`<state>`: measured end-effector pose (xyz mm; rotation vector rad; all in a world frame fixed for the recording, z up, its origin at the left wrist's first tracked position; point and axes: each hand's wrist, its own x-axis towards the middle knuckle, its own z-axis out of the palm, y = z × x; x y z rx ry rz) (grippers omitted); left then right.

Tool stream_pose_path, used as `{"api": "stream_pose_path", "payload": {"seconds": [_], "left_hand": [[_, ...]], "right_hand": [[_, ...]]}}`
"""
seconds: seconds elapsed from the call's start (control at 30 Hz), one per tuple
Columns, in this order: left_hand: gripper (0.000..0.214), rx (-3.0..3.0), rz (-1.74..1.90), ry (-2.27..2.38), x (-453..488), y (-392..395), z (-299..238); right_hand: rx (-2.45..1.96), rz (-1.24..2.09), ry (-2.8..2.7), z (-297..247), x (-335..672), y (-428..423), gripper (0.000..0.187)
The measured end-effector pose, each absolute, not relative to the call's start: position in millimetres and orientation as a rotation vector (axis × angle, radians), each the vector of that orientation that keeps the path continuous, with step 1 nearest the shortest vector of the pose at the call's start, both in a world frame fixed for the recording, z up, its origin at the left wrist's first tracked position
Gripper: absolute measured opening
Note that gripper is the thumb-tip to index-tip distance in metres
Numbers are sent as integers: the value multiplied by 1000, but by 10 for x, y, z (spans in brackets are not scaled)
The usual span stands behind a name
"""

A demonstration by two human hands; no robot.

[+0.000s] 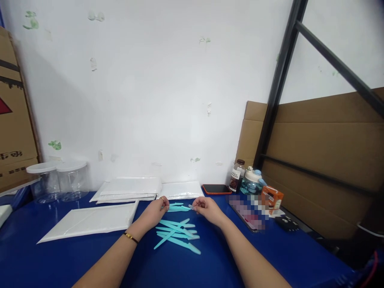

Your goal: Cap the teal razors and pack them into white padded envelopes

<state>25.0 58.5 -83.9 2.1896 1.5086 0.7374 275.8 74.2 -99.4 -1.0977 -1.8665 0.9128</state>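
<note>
Pinched in the fingers of my left hand (156,211) is the handle end of a turquoise eyebrow razor (180,208), its blade end pointing right. My right hand (207,209) is closed in a pinch on a small translucent blade cap (191,207), right beside that razor's tip. Another turquoise razor shows just behind the held one; whether it is also gripped I cannot tell. Nearer to me, several turquoise eyebrow razors (177,231) lie crossed over one another on the blue table (168,270), most with pale, capped blade ends to the right.
White padded mailers (90,219) lie left and along the wall. Two clear lidded jars (72,182) stand far left. A dark phone (217,189), brown bottle (237,176), blue-lidded water bottle (251,181), orange box (271,197) and another phone (244,214) are at right.
</note>
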Motion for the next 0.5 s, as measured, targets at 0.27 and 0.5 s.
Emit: {"api": "stream_pose_path", "payload": {"seconds": [0.27,0.5], "left_hand": [[12,2176,756,1464,238,596,-851],[11,2128,751,1400,296,571,-835]], "right_hand": [[-1061,998,-1837,-977,2774,712,10],[-1014,1097,-1807,-982,2732,703,14]]}}
